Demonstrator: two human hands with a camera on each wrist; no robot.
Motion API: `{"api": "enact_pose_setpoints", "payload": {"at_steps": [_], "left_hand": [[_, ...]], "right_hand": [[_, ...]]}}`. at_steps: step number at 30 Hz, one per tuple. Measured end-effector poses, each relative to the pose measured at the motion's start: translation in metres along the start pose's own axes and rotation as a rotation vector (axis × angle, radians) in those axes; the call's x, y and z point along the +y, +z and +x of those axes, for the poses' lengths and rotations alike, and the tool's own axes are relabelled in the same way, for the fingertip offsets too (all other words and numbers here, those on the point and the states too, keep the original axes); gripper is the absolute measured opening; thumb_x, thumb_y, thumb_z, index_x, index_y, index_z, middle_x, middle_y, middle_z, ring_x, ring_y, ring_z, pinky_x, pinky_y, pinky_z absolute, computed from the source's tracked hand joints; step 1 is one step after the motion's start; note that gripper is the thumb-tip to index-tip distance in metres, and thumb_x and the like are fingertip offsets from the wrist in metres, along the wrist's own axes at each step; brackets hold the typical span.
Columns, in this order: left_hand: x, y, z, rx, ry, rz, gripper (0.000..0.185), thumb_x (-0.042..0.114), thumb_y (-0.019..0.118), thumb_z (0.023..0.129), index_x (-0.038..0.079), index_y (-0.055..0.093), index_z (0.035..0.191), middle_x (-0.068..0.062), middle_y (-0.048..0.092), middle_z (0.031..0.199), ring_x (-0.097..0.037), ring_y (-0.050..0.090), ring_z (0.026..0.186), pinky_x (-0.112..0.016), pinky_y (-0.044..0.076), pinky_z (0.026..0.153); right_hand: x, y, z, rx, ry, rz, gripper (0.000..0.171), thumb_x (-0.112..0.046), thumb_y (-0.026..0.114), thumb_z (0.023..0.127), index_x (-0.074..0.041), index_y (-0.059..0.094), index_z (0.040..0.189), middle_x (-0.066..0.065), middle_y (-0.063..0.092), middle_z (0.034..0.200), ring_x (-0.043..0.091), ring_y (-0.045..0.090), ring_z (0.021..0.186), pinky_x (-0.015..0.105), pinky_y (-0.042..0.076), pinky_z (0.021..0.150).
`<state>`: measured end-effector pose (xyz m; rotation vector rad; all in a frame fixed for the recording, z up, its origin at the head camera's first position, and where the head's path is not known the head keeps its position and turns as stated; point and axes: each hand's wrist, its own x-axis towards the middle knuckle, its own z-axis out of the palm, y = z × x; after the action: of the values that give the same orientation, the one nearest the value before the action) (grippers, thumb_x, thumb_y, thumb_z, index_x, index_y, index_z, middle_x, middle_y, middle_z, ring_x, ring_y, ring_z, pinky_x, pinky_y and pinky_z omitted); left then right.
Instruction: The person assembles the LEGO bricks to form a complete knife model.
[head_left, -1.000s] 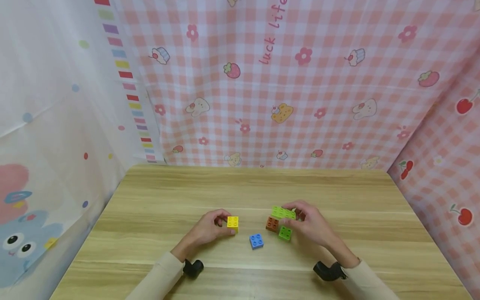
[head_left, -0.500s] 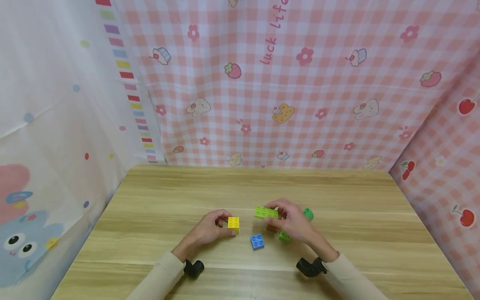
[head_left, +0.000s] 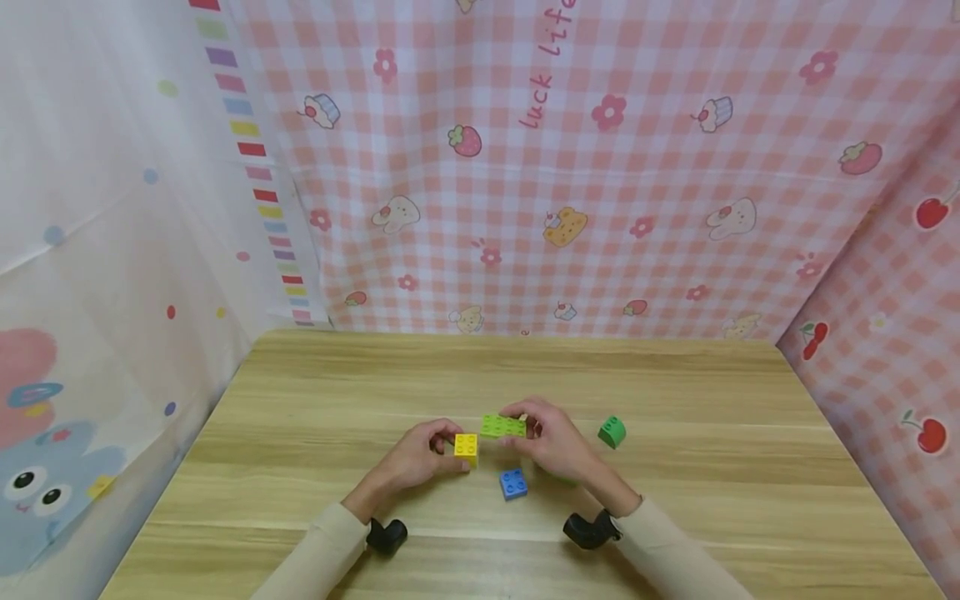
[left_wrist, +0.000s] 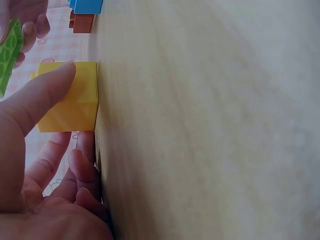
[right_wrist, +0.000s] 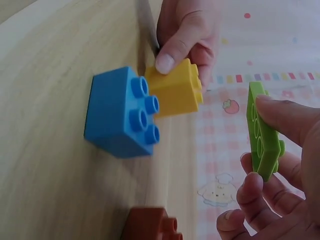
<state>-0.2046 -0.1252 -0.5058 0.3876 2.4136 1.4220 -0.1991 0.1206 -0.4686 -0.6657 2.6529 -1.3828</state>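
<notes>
L hand (head_left: 420, 457) rests on the light wooden tabletop (head_left: 315, 392) w/ fingers curled round a small yellow square plastic brick (head_left: 466, 447); in the left wrist view thumb lies on one face and fingers wrap behind, so it's a grip, brick sitting on the wood. R hand (head_left: 551, 446) is raised a bit above the table and pinches a flat lime-green rectangular plastic plate brick (head_left: 503, 427) between thumb and fingertips, studs up in the head view. Right wrist view shows the plate edge-on, off the table surface. Plate's left end is just beside the yellow brick's upper right corner, near but can't tell if touching; from the right wrist view there looks to be a gap.

Just in front of both hands, nearer the person: a blue square plastic brick (head_left: 513, 482) w/ 4 studs, on the table, close to the yellow one, apart from it. Right wrist view also shows a reddish-brown plastic brick (right_wrist: 152, 226) at the bottom edge; in the head view it's hidden under the R hand. A darker green small plastic brick (head_left: 612, 432) lies to the right of the R hand, well apart from the others.

Cream sleeves (head_left: 315, 558) on both forearms, black wrist-mounted cameras (head_left: 386, 535). Pink checked cloth w/ cartoon prints (head_left: 600, 208) hangs behind the table; white dotted curtain (head_left: 112, 250) on the left.
</notes>
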Motion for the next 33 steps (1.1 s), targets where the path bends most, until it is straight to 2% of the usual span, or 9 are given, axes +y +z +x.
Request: {"api": "enact_pose_setpoints", "payload": {"at_steps": [6,12,20,25,33], "left_hand": [[0.011,-0.001,-0.005,-0.001,0.014,-0.009,0.032,0.012,0.078,0.075,0.009,0.062,0.102,-0.012,0.057,0.092,-0.022,0.043,0.076,-0.028,0.033,0.066],[-0.001,0.000,0.000,0.003,0.027,0.021,0.032,0.020,0.080,0.073,0.015,0.062,0.100,-0.002,0.057,0.092,-0.017,0.044,0.076,-0.028,0.034,0.068],[-0.004,-0.003,0.001,-0.034,0.009,-0.023,0.029,0.023,0.080,0.074,0.019,0.061,0.095,-0.002,0.051,0.077,-0.016,0.044,0.071,-0.027,0.036,0.063],[-0.003,-0.004,0.001,-0.044,0.012,-0.038,0.027,0.021,0.079,0.074,0.019,0.061,0.094,-0.001,0.054,0.080,-0.016,0.047,0.074,-0.030,0.039,0.067],[-0.002,-0.002,0.000,-0.047,0.046,-0.051,0.028,0.016,0.079,0.075,0.014,0.062,0.098,0.000,0.060,0.087,-0.014,0.053,0.081,-0.031,0.043,0.073]], "right_hand": [[-0.005,0.013,0.009,-0.010,-0.030,0.025,0.030,-0.019,0.073,0.082,-0.017,0.063,0.110,-0.006,0.058,0.099,0.017,0.051,0.076,0.024,0.043,0.062],[-0.006,0.024,0.017,-0.026,-0.044,0.024,0.031,-0.023,0.074,0.081,-0.015,0.064,0.109,-0.004,0.058,0.099,0.015,0.050,0.074,0.024,0.043,0.060],[-0.003,0.035,0.023,-0.061,-0.045,0.006,0.028,-0.028,0.072,0.082,-0.019,0.064,0.108,-0.006,0.057,0.098,0.016,0.051,0.073,0.024,0.043,0.058],[-0.003,0.041,0.024,-0.069,-0.057,0.009,0.029,-0.026,0.073,0.082,-0.017,0.064,0.108,-0.004,0.058,0.099,0.012,0.050,0.071,0.024,0.043,0.058],[-0.004,0.047,0.025,-0.087,-0.071,0.017,0.027,-0.022,0.073,0.081,-0.016,0.065,0.106,-0.001,0.057,0.094,0.015,0.050,0.069,0.023,0.042,0.057]]}}
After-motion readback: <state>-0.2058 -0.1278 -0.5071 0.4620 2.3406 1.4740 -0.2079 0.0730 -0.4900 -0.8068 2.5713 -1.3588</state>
